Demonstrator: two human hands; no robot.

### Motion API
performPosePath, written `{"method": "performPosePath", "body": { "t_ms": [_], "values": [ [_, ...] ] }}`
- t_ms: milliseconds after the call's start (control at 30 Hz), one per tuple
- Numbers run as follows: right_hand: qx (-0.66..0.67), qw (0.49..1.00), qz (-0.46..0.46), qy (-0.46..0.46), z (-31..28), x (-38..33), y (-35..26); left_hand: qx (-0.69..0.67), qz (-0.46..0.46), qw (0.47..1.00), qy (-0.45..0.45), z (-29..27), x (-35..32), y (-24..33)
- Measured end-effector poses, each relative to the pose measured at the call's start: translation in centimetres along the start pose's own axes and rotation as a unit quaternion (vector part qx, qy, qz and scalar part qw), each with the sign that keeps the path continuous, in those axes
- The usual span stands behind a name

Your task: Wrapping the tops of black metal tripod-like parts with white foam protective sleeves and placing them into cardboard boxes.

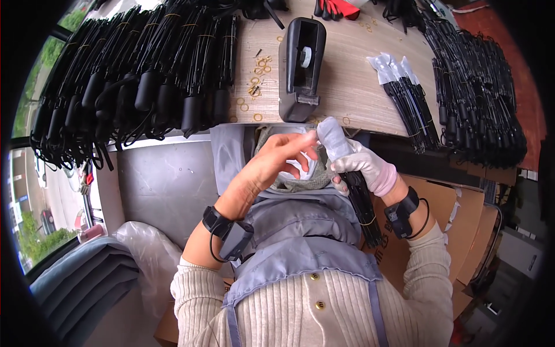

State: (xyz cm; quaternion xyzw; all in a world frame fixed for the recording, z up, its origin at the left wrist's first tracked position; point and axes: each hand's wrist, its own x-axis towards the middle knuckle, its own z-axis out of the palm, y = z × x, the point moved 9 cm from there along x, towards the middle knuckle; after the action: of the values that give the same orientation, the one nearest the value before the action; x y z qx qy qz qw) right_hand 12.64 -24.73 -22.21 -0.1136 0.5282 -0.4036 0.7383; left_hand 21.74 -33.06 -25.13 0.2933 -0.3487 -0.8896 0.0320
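Note:
In my right hand [370, 166], gloved in white with some fingertips bare, is a folded umbrella frame [362, 205] of thin black ribs with a rubber band near its lower end. Its upper end, a handle by its shape, is covered with a whitish plastic sleeve [333, 139] and points toward the table. My bare left hand [277, 157] is open, its fingers spread. The index fingertip reaches the sleeve's top edge; whether it touches cannot be made out. Just beyond, a black tape dispenser [290, 107] stands at the table's near edge.
Many black umbrella frames [156, 63] are piled on the left, more [477, 87] on the right. Several sleeved frames [409, 104] lie right of the dispenser. Rubber bands [263, 65] are scattered on the wooden table [352, 75]. Red-and-black gloves [336, 8] lie at the back. Cardboard [445, 217] stands to my right.

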Motion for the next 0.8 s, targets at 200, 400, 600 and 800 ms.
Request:
{"method": "performPosePath", "body": {
  "t_ms": [200, 400, 600, 800],
  "values": [
    [-0.211, 0.956, -0.175, 0.104, -2.5, -0.3, -1.3, 0.148, 0.047, 0.988, 0.018, 3.3, 1.5, -1.5],
    [-0.679, 0.604, -0.109, 0.403, -7.1, -0.8, -7.7, 0.294, 0.416, 0.861, -0.002, 12.6, -1.0, 4.2],
    [-0.774, 0.341, -0.16, 0.509, -13.3, -0.8, -19.7, 0.378, 0.23, 0.886, -0.139, 9.4, 0.5, -2.8],
    [-0.794, 0.372, -0.409, 0.254, 3.8, 4.9, -24.7, 0.648, 0.344, 0.647, 0.206, -3.3, 3.1, -3.5]
  ]
}}
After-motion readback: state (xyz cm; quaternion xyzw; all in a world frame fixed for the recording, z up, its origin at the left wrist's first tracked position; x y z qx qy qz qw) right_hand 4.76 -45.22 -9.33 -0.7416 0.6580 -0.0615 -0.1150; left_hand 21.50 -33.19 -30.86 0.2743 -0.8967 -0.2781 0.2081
